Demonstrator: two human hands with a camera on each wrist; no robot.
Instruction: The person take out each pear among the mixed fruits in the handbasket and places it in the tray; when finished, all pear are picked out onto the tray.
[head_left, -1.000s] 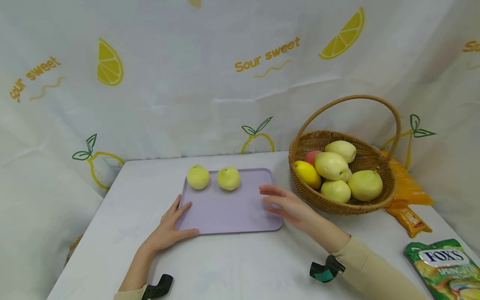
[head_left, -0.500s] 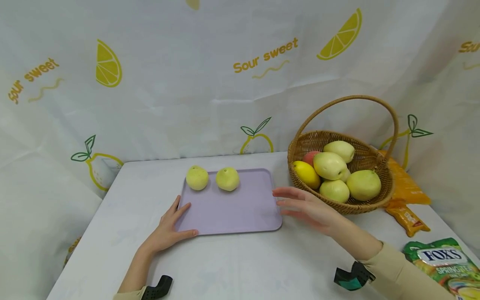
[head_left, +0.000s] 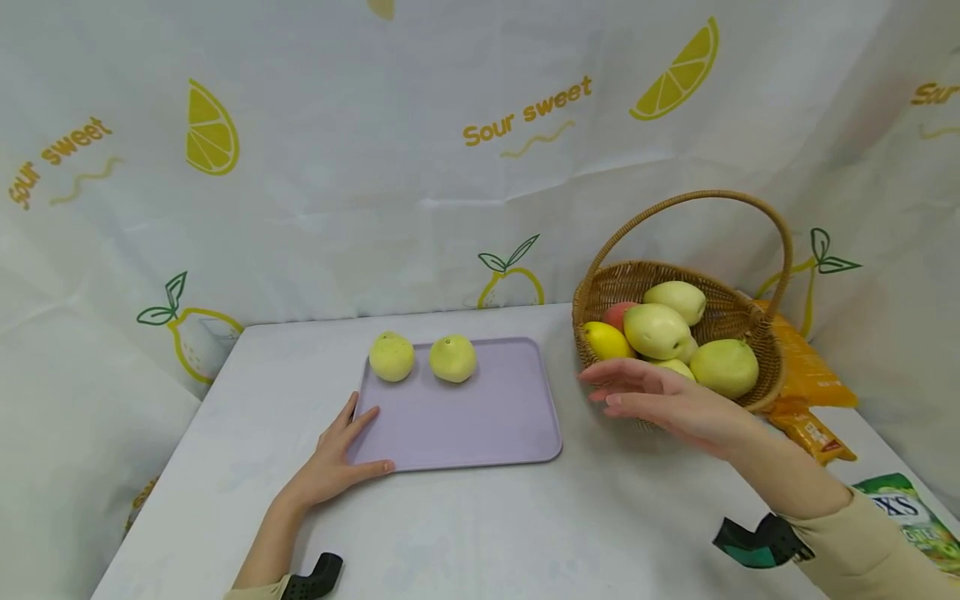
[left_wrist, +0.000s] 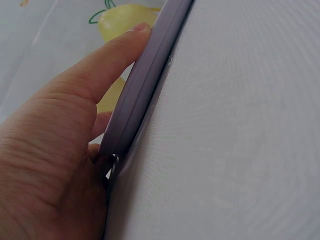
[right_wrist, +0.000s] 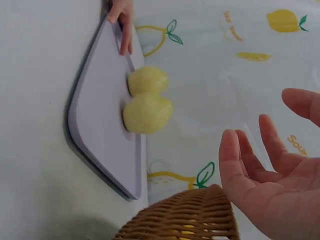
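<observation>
Two pale yellow-green fruits, the left one [head_left: 392, 357] and the right one [head_left: 453, 358], sit along the back of a lilac tray [head_left: 465, 425]. My left hand [head_left: 326, 468] rests with spread fingers on the tray's front left corner; in the left wrist view the thumb [left_wrist: 122, 47] lies against the rim. My right hand [head_left: 675, 408], fingers relaxed and holding nothing, hovers at the front left of a wicker basket [head_left: 637, 275] and hides part of it. Inside are several pale green fruits [head_left: 723, 368], a yellow lemon [head_left: 607, 340] and a red fruit [head_left: 618, 314].
Orange packets [head_left: 813, 429] lie right of the basket. A green FOX'S bag [head_left: 911, 517] is at the front right, partly behind the right sleeve. The basket's tall handle [head_left: 720, 195] arches above it. A printed cloth [head_left: 337, 208] hangs behind the table.
My right hand has moved right, from over the tray's right edge to the front of the basket. My left hand stays on the tray, and the fruits have not moved on it.
</observation>
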